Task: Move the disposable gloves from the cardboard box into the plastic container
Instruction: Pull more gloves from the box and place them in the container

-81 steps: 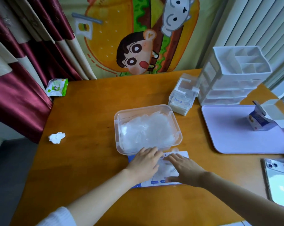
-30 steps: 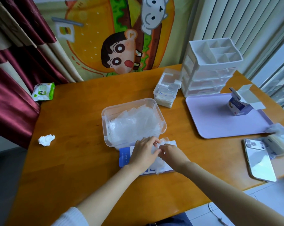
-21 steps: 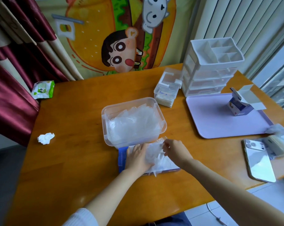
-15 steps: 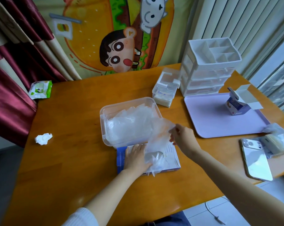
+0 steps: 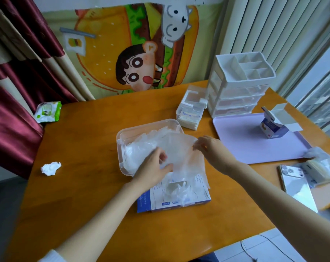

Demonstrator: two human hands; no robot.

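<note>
Glove transfer above the plastic container
Left hand and right hand each pinch one disposable glove; cardboard box just nearside. Next, probably: lower it in, let go.

Soft daylight comes in from the window on your right, leaving the scene bright and evenly lit. The wooden table shows a mild sheen, and the phone mirrors a pale glare. Shadows are faint; a soft one lies on the tray beside the small carton. The wide lens bows the curtain and blinds near the edges. Your left hand, right hand and the glove between them look slightly motion-smeared.
</note>
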